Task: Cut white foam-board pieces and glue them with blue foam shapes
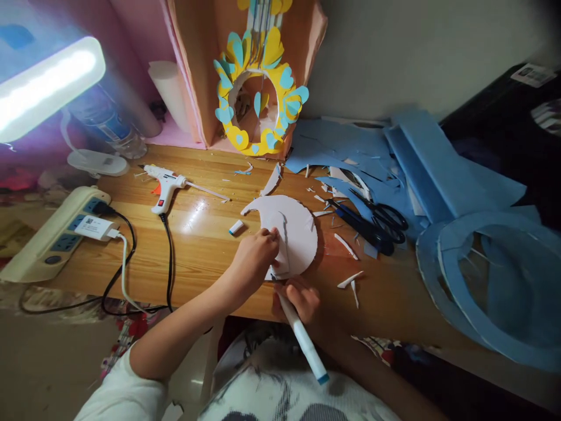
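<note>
A white crescent-like cutout (302, 225), seemingly foam board or thick paper, lies flat on the wooden desk near its front edge. On top of it rests a smaller white piece (280, 263) with an uneven edge. My left hand (254, 260) presses down on this smaller piece with its fingers closed. Between the fingers of my right hand (302, 298) is a white marker (302, 339) with a blue end; its dark tip is at the lower edge of the white pieces. The marker's cap (236, 227) lies to the left of the cutout.
A hot glue gun (164, 187) and a power strip (65, 234) with cords lie left. Scissors (385, 219), a dark-handled cutter (362, 225) and scraps lie right, beside blue sheets (342, 146) and blue rings (438, 280). A yellow-and-blue paper wreath (225, 111) stands behind.
</note>
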